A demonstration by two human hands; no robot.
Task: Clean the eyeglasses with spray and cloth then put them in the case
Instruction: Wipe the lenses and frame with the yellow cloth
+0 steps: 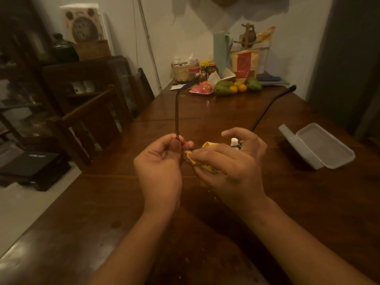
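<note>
Head view: both hands work over the middle of a dark wooden bench (287, 202), forearms coming in from the near edge.
Left hand (159, 163): fingers curled in tight, thumb and forefinger pinching the eyeglasses (177, 112) at the base of the left temple arm, close to the hinge.
Eyeglasses: held above the bench between the two hands; the left temple arm stands nearly upright out of the left hand and bends at its tip, the right temple arm slants up and away past the right hand toward the far side of the bench. The lenses and front frame are mostly hidden by the hands and cloth.
Right hand (228, 161): partly closed, thumb and fingers pressing the yellow cloth (205, 145) against the front of the eyeglasses, forefinger lifted and loosely curved.
Yellow cloth: bunched in the right hand, touching the eyeglasses just beside the left hand's fingertips; a little shows above and below the fingers.
Spray bottle (234, 142): only its white top shows, behind the right hand's knuckles; whether the hand grips it or it stands on the bench, I cannot tell.
Case (320, 147): pale, translucent, lying open on the bench, well to the right of the right hand.
Fruit (236, 87): green and orange pieces at the far end of the bench, beside jars and a small basket (181, 73).
</note>
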